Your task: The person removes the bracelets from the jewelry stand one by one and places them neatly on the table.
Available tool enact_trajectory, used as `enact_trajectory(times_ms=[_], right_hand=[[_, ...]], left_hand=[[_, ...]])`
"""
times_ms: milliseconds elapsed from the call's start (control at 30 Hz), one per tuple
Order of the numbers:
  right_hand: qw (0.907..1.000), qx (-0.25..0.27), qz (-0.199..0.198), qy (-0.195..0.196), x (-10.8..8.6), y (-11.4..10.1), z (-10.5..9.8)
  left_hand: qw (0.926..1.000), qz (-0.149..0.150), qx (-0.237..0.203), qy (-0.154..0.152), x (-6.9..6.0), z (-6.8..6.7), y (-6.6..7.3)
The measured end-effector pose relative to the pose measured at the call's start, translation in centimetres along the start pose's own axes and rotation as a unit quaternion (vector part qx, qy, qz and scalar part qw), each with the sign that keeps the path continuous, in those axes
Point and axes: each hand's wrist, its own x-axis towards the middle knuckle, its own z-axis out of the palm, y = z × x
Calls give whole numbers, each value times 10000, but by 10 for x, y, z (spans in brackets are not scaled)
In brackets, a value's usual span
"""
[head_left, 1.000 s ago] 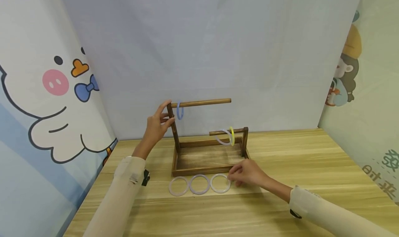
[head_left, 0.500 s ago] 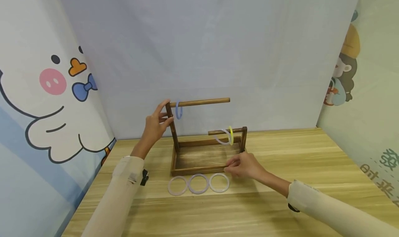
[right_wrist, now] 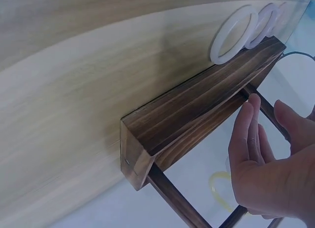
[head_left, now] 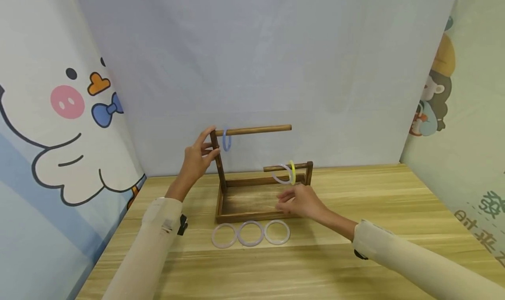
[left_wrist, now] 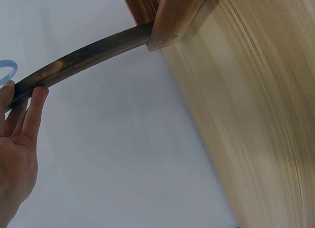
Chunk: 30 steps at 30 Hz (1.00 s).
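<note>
A brown wooden stand (head_left: 252, 216) with a tray base carries one high bar and one low bar. My left hand (head_left: 195, 160) grips the top of its tall left post, thumb and fingers on opposite sides. Beside that hand a blue bangle (head_left: 224, 140) hangs from the high bar. A yellow bangle (head_left: 293, 173) and a pale lilac bangle (head_left: 282, 182) hang on the low bar. Over the tray's front right part hovers my right hand (head_left: 303, 201), thumb and fingers apart, holding nothing; in the right wrist view its fingers (right_wrist: 242, 132) are nearly straight.
In front of the tray a pinkish bangle (head_left: 224, 247), a lilac bangle (head_left: 250, 245) and a whitish bangle (head_left: 277, 244) lie flat in a row on the wooden table (head_left: 355, 216). Behind the stand hangs a pale cloth backdrop (head_left: 252, 72).
My right hand has moved from beside the whitish bangle up and to the left, over the tray, and its thumb and fingers have spread. The left hand stays on the post.
</note>
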Motion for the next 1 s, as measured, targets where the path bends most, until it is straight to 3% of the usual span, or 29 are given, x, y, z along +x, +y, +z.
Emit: enact_trajectory(times_ms=[400, 633, 1000], right_hand=[[9991, 407, 39, 57, 16, -17, 10], [9990, 422, -148, 41, 29, -26, 18], [9981, 610, -95, 78, 43, -40, 28]], left_hand=[[10000, 51, 28, 15, -1, -1, -1], [10000, 8, 26, 20, 0, -1, -3], [10000, -9, -33, 10, -1, 0, -4]])
